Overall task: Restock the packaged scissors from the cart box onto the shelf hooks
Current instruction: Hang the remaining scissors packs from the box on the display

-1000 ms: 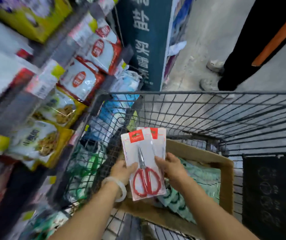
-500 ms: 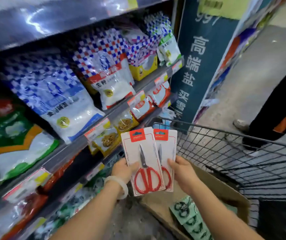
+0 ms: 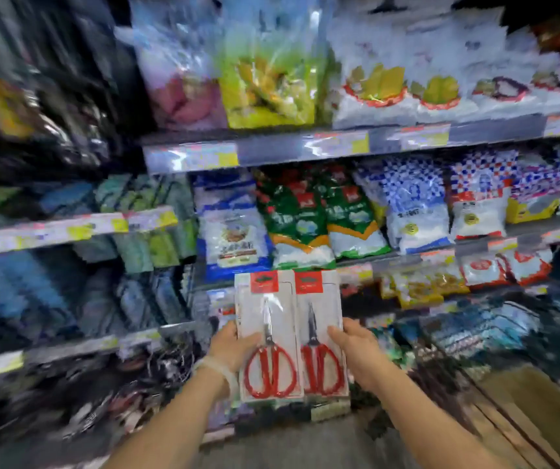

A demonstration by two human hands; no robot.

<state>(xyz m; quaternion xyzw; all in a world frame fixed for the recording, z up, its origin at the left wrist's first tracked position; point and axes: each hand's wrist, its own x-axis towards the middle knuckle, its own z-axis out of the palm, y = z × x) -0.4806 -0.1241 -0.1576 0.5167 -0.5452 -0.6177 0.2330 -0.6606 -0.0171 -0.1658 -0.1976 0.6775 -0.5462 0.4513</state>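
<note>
Two packs of red-handled scissors are held upright side by side in front of the shelves. My left hand grips the left scissors pack by its left edge. My right hand grips the right scissors pack by its right edge. Each pack is a white card with a red label on top. The cardboard cart box shows as a brown blur at the lower right. Dark hanging goods fill the low left section; hooks cannot be made out in the blur.
Shelves of bagged goods face me, with price strips along each shelf edge. More packets sit on the row just behind the packs. The floor shows between my forearms. The whole view is motion-blurred.
My view has swung left from the cart and aisle to face the shelves. Both hands kept hold of the packs, which now sit side by side rather than overlapped.
</note>
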